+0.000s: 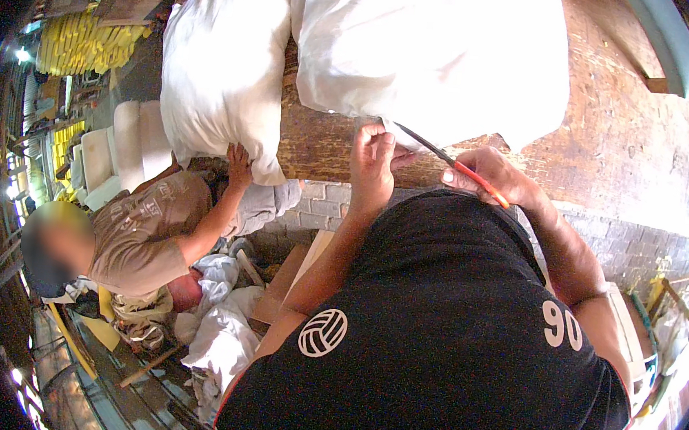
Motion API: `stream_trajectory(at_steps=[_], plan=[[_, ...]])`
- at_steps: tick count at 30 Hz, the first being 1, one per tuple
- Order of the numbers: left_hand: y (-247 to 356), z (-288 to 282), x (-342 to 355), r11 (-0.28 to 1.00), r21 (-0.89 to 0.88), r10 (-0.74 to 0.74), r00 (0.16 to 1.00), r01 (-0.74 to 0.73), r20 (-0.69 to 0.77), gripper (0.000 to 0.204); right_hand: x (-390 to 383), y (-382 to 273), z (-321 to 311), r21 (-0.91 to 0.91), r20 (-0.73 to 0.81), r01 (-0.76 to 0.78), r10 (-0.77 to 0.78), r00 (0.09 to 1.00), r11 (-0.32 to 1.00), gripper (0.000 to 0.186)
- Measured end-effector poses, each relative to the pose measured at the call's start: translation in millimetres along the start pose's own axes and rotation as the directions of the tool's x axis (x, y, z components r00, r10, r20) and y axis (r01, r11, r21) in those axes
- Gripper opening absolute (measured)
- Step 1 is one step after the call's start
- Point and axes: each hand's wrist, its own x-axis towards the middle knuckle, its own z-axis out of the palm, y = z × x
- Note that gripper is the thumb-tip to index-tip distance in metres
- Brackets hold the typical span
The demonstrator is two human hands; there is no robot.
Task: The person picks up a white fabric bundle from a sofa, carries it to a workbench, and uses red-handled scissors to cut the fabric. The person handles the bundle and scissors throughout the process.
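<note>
A large, puffy white cushion [433, 51] lies on the worn wooden table [318, 143] in front of me. My left hand [374, 156] is closed at its near edge, pinching a bit of the white fabric. Closed around the orange-red handle of a long, thin tool [428, 146] is my right hand [499, 175]. The tool's dark shaft slants up and left, its tip reaching the fabric beside my left fingers. Whether it is scissors or another hand tool I cannot make out. To the left lies a second white cushion [225, 65], with a co-worker's hand [240, 166] resting on its near end.
The co-worker [151, 219] sits or leans close at the left. White cloth [224, 331] is heaped on the floor between us. Pale cushions [140, 136] stand behind the co-worker, and yellow foam pieces [85, 43] are stacked farther back. A grey-blue padded piece [667, 42] is at the far right.
</note>
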Motion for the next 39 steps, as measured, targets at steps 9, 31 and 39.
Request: stream_trajectory(at_steps=[9,31,39], plan=[[-12,-30,8,0.909,-0.364,-0.250,0.964,0.201,-0.093,0.020,23,-28,-25,-0.505,0.030,-0.059,0.086,0.996,0.861,0.049],[-14,-9,-1,0.924,-0.338,-0.209,0.976,0.178,-0.058,0.016,96,19,-1,-0.016,-0.531,0.359,-0.312,0.788,0.933,0.027],[-5,-14,36,0.926,-0.377,-0.060,0.996,0.028,-0.074,0.015,105,-12,-22,-0.099,-0.525,0.334,-0.334,0.783,0.937,0.029]])
